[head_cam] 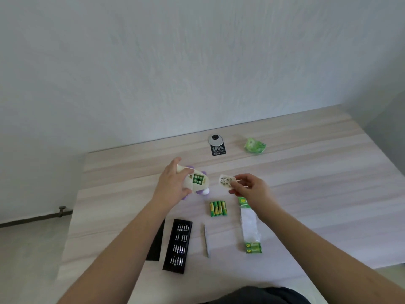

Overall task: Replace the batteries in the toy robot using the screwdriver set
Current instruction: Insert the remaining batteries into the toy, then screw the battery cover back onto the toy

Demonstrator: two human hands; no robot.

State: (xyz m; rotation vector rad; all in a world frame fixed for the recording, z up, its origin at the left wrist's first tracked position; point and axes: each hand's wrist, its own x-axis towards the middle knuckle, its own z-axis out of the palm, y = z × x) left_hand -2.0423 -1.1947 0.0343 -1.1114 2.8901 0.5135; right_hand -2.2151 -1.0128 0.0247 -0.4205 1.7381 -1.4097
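Gripping the toy robot [192, 183] around its rounded white body, your left hand [173, 183] holds it above the worktop [306, 172] with the open battery bay, four green cells showing, turned up; the shell looks light, rigid and smooth, so hold the body, not the purple limbs. Your right hand [247, 187] pinches the battery cover [225, 181] by its edge; this thin plate probably flexes and slips easily, so keep to its rim.

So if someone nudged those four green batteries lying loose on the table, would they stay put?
Probably not. The four green batteries are round cylinders lying on their sides on the smooth table, so a sideways nudge would likely roll them. They look unwrapped, so they may scatter separately. They are stiff and probably heavy for their size.
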